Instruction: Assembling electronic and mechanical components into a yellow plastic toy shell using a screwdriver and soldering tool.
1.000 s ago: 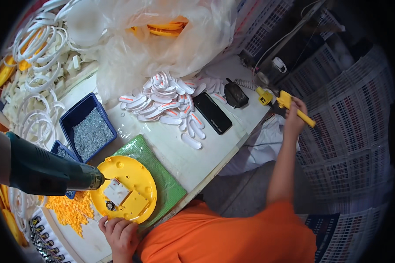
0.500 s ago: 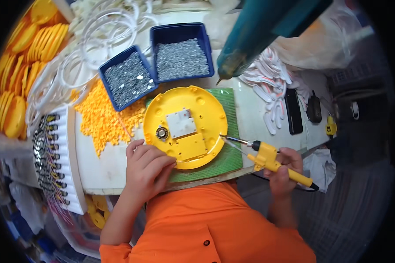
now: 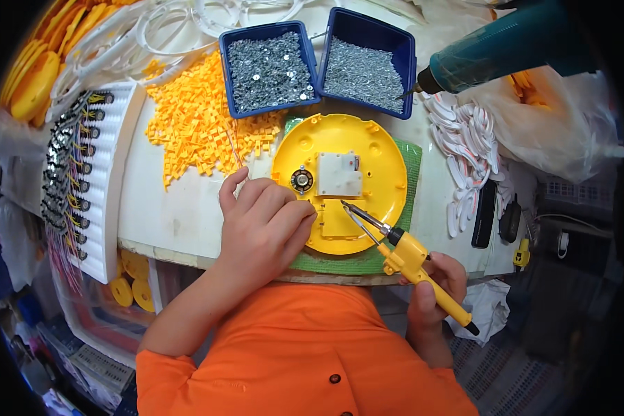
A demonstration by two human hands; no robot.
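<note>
A round yellow plastic shell [image 3: 388, 173] lies open side up. Inside it are a white box [image 3: 340, 175], a small round speaker [image 3: 301, 180] and a raised yellow rectangular panel [image 3: 340, 222]. My right hand [image 3: 433, 291] grips a yellow soldering iron [image 3: 412, 260] with a thin side tube. Its dark tip is over the panel's upper edge; contact cannot be made out. My left hand [image 3: 263, 222] reaches over the shell's left rim, with thumb and index finger pinched beside the panel. Whatever sits in that pinch is too small to name.
A green mat [image 3: 410, 166] lies under the shell. Behind stand two blue bins [image 3: 319, 76] of small metal parts. Yellow plastic pieces [image 3: 201, 118] are heaped left, near a white foam tray [image 3: 121, 180]. A teal power screwdriver [image 3: 499, 55] hangs at upper right, above white gloves [image 3: 464, 152].
The iron's tip has gone from the shell's right rim to over the panel. My left fingers have moved from the lower rim to beside the panel. The whole view has shifted.
</note>
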